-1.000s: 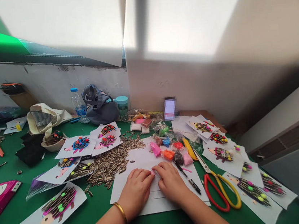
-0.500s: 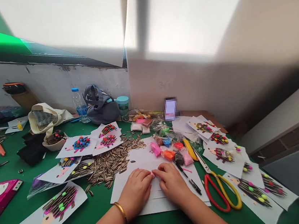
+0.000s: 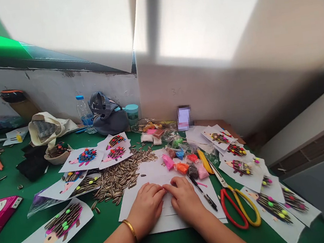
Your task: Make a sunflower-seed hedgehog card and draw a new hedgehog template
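Observation:
My left hand, with a gold bangle on its wrist, and my right hand meet fingertip to fingertip over white paper sheets. Both are closed, pinching a tiny piece of pink modelling clay between them; the fingers hide most of it. Just beyond lie bagged lumps of coloured clay, among them an orange one and a pink one. A black pen and a thin pink clay strip rest beside my right hand. Sunflower seeds are heaped past my left hand.
Scissors with red and yellow handles and a yellow cutter lie right. Seed-and-clay hedgehog pictures flank both sides. A phone leans on the wall; a water bottle, dark bag and lidded cup stand behind.
My hands stay together in nearly the same place, with small finger shifts; the pink clay between the fingertips shows less than before. The whole view has drifted slightly.

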